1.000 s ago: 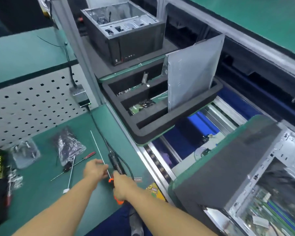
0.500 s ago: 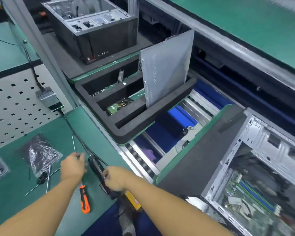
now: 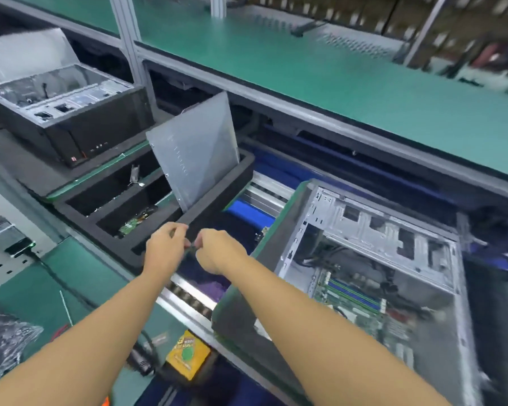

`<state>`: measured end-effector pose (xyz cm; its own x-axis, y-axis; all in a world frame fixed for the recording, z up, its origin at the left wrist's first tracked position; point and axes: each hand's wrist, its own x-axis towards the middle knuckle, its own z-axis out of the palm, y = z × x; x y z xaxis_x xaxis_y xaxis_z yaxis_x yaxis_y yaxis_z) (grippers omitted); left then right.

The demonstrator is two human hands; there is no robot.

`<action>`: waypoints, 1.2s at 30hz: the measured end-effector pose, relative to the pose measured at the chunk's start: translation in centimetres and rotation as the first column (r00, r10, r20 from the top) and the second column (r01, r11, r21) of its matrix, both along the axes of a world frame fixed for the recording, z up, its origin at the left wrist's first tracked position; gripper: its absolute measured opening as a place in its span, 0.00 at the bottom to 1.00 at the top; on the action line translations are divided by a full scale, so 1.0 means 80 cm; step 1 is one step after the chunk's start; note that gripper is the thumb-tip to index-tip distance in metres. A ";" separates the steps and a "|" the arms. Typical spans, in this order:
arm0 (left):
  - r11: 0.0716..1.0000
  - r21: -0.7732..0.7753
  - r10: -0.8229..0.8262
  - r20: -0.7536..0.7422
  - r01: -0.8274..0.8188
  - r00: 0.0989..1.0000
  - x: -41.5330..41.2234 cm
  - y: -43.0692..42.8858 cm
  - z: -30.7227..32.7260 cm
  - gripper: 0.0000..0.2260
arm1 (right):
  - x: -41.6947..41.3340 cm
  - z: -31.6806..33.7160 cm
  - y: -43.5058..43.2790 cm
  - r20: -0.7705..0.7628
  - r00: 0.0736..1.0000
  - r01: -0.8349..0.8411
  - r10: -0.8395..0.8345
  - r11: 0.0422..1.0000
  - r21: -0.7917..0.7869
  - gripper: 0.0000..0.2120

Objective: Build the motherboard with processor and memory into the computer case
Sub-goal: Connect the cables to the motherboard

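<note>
Grip detail: small dark part, unidentifiable through blur, is being pinched between left hand and right hand above conveyor rollers; motherboard is lying inside computer case. Should either grip be slackened, the part risks being lost among the rollers.

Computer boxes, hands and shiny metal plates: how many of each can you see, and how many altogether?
Computer cases: 2, the black case at left and the open case at right
Hands: 2, left hand and right hand, both pinching a small dark piece
Metal side panels: 1, standing in the foam tray
Total: 5
</note>
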<state>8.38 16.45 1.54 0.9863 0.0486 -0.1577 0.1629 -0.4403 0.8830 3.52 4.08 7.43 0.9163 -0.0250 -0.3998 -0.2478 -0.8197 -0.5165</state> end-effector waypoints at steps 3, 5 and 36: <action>0.989 -0.109 -0.096 0.057 0.102 0.994 -0.009 -0.067 0.029 0.07 | -0.023 0.031 -0.062 0.079 0.984 0.156 -0.162 0.985 0.077 0.14; 0.973 -0.118 -0.188 0.108 0.200 0.976 -0.024 -0.113 0.048 0.08 | -0.044 0.044 -0.107 0.120 0.960 0.242 -0.254 0.965 0.102 0.13; 0.717 0.094 -0.498 -0.624 0.691 0.602 -0.118 -0.372 -0.065 0.10 | -0.253 -0.118 -0.328 -0.395 0.601 0.600 -0.695 0.719 -0.351 0.43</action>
